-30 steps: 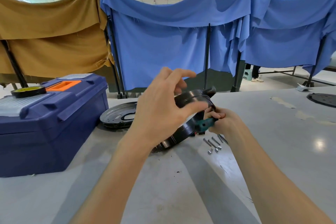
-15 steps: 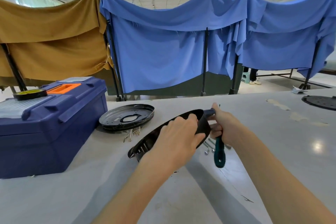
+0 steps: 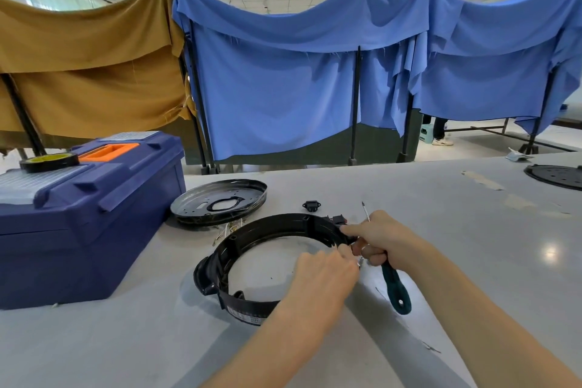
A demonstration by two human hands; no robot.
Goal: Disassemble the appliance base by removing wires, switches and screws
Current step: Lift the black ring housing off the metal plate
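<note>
The black ring base point(image 3: 274, 223) lies flat on the worktop point(image 3: 456, 230). The right hand point(image 3: 385, 239) has its grip tight round a green screwdriver point(image 3: 397, 291). The left hand point(image 3: 324, 271) curls at the ring's edge, maybe pinching it; I cannot tell.

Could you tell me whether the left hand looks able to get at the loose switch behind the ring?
Probably yes: the switch lies uncovered on the table just past the ring; the left hand need only cross over it.
</note>
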